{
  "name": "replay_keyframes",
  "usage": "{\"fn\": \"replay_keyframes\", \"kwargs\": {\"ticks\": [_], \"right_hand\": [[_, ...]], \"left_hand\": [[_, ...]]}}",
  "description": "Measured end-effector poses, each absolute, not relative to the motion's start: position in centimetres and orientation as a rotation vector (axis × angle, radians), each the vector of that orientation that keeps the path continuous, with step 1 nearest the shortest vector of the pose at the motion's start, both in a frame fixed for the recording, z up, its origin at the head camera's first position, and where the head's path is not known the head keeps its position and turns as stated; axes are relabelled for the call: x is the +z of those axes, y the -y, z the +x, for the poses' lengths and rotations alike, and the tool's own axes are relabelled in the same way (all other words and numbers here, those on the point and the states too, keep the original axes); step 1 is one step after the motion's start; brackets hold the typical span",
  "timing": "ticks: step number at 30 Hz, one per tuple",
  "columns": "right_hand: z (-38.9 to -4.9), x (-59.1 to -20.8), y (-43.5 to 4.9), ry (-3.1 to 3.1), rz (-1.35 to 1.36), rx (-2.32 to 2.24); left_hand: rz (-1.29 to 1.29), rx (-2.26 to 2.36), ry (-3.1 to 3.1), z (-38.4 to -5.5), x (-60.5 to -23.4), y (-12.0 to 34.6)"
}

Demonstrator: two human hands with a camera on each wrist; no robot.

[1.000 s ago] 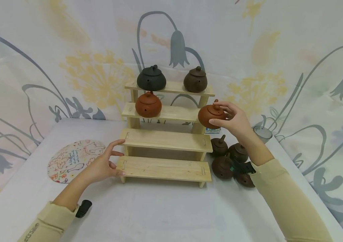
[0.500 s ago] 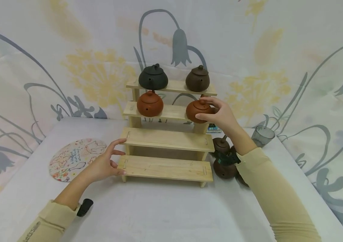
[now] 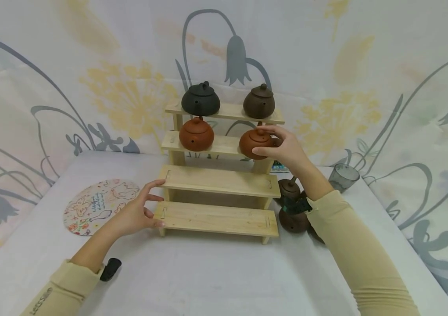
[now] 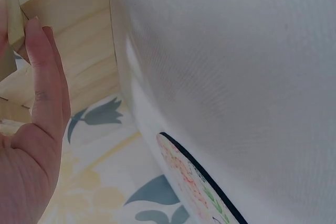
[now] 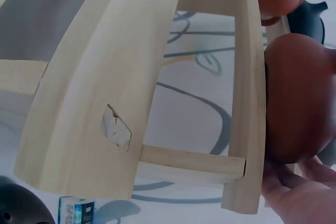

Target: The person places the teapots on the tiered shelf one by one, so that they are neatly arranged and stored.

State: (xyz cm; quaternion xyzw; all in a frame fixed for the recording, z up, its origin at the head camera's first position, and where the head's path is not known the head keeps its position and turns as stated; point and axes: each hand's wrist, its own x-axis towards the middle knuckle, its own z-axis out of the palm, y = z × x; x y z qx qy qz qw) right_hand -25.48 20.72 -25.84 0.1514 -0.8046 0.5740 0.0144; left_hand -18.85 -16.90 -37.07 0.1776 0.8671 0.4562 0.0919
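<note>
In the head view my right hand (image 3: 279,147) grips a reddish-brown clay teapot (image 3: 254,142) at the right end of the third shelf up on a wooden tiered stand (image 3: 216,219). The right wrist view shows this teapot (image 5: 299,98) right at the shelf board, fingers at its near end. My left hand (image 3: 138,213) touches the stand's left end, thumb at the lowest board and index finger at the second. Another reddish-brown teapot (image 3: 196,134) sits at the left of the third shelf. A black teapot (image 3: 201,100) and a dark brown teapot (image 3: 259,103) occupy the top shelf.
Several dark teapots (image 3: 292,221) stand right of the stand, partly behind my right wrist. A grey glass cup (image 3: 342,175) is farther back, and a small printed box (image 3: 279,167) lies behind the stand. At left lies a round patterned mat (image 3: 93,208).
My right hand has carried the reddish-brown teapot leftward from the shelf's right end onto the third shelf. The left hand keeps its place at the stand.
</note>
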Motion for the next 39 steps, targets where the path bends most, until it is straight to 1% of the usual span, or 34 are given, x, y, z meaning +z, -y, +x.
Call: {"fn": "replay_keyframes", "kwargs": {"ticks": [9, 17, 31, 39], "right_hand": [[-25.3, -26.2, -20.9, 2.479, 0.567, 1.879], [-24.3, -27.0, -21.7, 2.449, 0.458, 1.782], [-20.2, -29.5, -25.0, 2.368, 0.378, 1.697], [-18.4, -30.8, -26.6, 2.349, 0.337, 1.636]], "left_hand": [[0.529, 1.358, -2.574, -19.0, -37.0, 16.9], [0.546, 1.367, -2.567, -19.0, -37.0, 17.0], [0.502, 1.349, -2.568, -19.0, -37.3, 16.9], [0.5, 1.343, -2.573, -18.9, -37.3, 16.9]]}}
